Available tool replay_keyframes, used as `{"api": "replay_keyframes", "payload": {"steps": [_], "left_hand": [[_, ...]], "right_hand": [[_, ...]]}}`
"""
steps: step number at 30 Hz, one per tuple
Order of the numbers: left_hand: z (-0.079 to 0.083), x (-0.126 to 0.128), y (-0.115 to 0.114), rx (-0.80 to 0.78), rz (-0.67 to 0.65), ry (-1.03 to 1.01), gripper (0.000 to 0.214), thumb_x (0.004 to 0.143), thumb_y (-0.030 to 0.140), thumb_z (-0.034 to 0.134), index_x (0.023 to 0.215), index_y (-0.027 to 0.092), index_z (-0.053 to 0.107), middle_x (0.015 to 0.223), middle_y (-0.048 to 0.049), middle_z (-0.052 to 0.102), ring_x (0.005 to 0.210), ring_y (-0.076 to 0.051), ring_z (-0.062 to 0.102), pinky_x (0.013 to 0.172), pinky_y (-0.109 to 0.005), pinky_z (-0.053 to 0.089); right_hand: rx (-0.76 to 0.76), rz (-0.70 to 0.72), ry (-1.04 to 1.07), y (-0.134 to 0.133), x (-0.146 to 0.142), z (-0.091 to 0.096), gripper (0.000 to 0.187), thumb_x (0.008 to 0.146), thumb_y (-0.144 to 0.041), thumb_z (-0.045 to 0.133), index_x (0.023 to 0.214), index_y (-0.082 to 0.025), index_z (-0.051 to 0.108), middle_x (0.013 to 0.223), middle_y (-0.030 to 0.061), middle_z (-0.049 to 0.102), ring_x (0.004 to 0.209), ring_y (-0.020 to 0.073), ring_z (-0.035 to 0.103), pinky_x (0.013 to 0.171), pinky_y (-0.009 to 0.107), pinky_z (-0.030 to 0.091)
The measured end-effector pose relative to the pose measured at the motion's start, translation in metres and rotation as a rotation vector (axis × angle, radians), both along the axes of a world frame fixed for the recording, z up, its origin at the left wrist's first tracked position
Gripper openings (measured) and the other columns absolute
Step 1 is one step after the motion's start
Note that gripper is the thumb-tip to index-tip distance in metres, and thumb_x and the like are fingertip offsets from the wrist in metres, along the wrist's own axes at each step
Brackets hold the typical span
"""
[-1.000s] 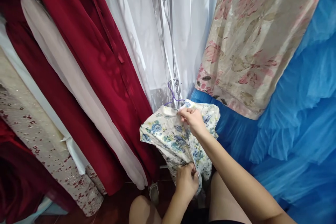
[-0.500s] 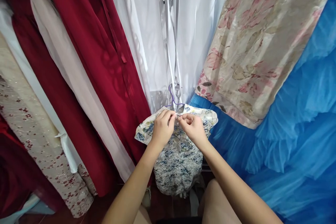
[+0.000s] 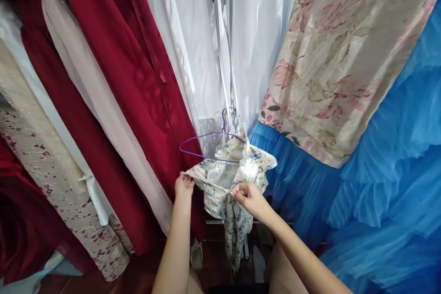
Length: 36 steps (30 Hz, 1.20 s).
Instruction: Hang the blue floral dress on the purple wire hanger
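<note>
A white garment with a blue and yellow floral print [image 3: 215, 200] hangs by its right part from a purple wire hanger [image 3: 196, 137]. The hanger's left arm is bare and sticks out above the cloth. My left hand [image 3: 185, 184] grips the garment's left shoulder edge, pulled down and away from the hanger. With pinched fingers my right hand [image 3: 245, 195] holds the front edge near the middle. The neckline gapes open, and the lower part hangs down in a bunched fold. The hanger's hook meets a metal loop in front of white cloth.
Long red dresses [image 3: 138, 115] and a pale pink one [image 3: 79, 73] hang to the left. White drapery [image 3: 258, 46] hangs behind. On the right are a beige floral dress [image 3: 324, 78] and a ruffled blue tulle skirt [image 3: 389, 183]. A shoe [image 3: 196, 257] is on the dark floor.
The garment's left shoulder has come off the hanger, baring that arm. My left hand has moved left and down with the cloth; my right hand has moved lower, still pinching the front edge.
</note>
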<state>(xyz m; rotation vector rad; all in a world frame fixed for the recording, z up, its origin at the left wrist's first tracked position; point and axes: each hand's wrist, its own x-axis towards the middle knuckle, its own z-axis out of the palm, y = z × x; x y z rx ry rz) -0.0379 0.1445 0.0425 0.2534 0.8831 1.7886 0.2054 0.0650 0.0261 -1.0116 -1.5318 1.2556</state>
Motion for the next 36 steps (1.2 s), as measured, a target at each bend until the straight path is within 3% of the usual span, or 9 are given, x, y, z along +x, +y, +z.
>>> {"api": "replay_keyframes", "payload": {"steps": [3,7,11,15,18,22,26,29,36], "left_hand": [[-0.032,0.031,-0.019,-0.067,-0.085,-0.02,0.023,0.092,0.013,0.048,0.07,0.018,0.051,0.066,-0.0002,0.056,0.064,-0.014,0.061,0.069,-0.028,0.052],[-0.027,0.085,-0.053,0.073,-0.286,0.016,0.011,0.083,0.023,0.069,0.08,0.015,0.062,0.08,-0.0039,0.064,0.073,-0.015,0.063,0.07,-0.026,0.05],[0.006,0.137,-0.091,0.323,-0.656,0.455,0.022,0.087,0.037,0.068,0.086,0.016,0.065,0.077,-0.0026,0.06,0.073,-0.014,0.058,0.07,-0.024,0.046],[0.022,0.152,-0.109,0.454,-0.567,0.996,0.028,0.089,0.041,0.066,0.11,0.022,0.066,0.097,-0.0053,0.062,0.091,-0.019,0.058,0.086,-0.029,0.044],[0.012,0.142,-0.115,0.509,-0.871,1.042,0.046,0.094,0.048,0.056,0.133,0.025,0.056,0.121,-0.008,0.06,0.112,-0.024,0.054,0.102,-0.034,0.039],[-0.029,0.126,-0.124,0.339,-1.35,1.078,0.048,0.083,0.053,0.068,0.115,0.018,0.068,0.108,-0.0057,0.068,0.101,-0.025,0.059,0.09,-0.032,0.047],[-0.054,0.105,-0.12,0.198,-1.119,1.458,0.033,0.081,0.049,0.067,0.08,0.016,0.07,0.082,-0.0029,0.067,0.079,-0.021,0.057,0.069,-0.027,0.043],[-0.038,0.087,-0.111,0.253,-0.87,1.517,0.038,0.089,0.049,0.058,0.072,0.015,0.062,0.071,-0.0006,0.058,0.073,-0.017,0.051,0.066,-0.025,0.038],[0.027,0.054,-0.1,0.404,-0.481,1.528,0.036,0.092,0.044,0.057,0.069,0.017,0.053,0.066,0.0023,0.045,0.064,-0.013,0.042,0.06,-0.024,0.033]], "right_hand": [[-0.116,-0.069,0.114,-0.013,0.019,-0.038,0.021,0.08,-0.039,0.057,0.071,-0.021,0.053,0.044,-0.0093,0.036,0.04,0.0096,0.028,0.044,0.024,0.021],[-0.01,-0.264,0.068,-0.031,0.041,-0.059,0.024,0.082,-0.042,0.064,0.089,-0.019,0.061,0.067,-0.0008,0.059,0.06,0.0162,0.053,0.059,0.028,0.042],[0.097,-0.071,0.043,-0.044,0.041,-0.033,0.043,0.078,-0.04,0.076,0.115,-0.022,0.063,0.111,0.006,0.066,0.104,0.0248,0.058,0.093,0.036,0.044],[-0.13,0.083,0.239,-0.05,0.044,-0.01,0.03,0.079,-0.043,0.076,0.089,-0.016,0.067,0.078,0.0015,0.063,0.073,0.0168,0.056,0.072,0.028,0.046],[-0.305,0.178,0.37,-0.057,0.064,0.0,0.033,0.075,-0.044,0.078,0.083,-0.014,0.066,0.069,-0.0005,0.058,0.061,0.0112,0.048,0.06,0.023,0.04],[-0.268,0.297,0.213,-0.056,0.116,0.025,0.035,0.073,-0.045,0.078,0.068,-0.012,0.066,0.057,-0.0018,0.051,0.051,0.0076,0.038,0.048,0.02,0.027],[-0.014,0.138,-0.092,-0.016,0.18,0.059,0.028,0.076,-0.04,0.073,0.073,-0.012,0.073,0.062,0.0017,0.061,0.054,0.0126,0.047,0.051,0.023,0.032],[0.174,-0.184,-0.072,0.041,0.208,0.08,0.021,0.071,-0.036,0.075,0.071,-0.015,0.072,0.066,0.0012,0.065,0.059,0.0157,0.053,0.056,0.025,0.037],[0.153,-0.093,0.001,0.145,0.135,0.101,0.018,0.066,-0.034,0.068,0.071,-0.017,0.067,0.061,-0.0012,0.061,0.057,0.0136,0.049,0.055,0.025,0.036]]}}
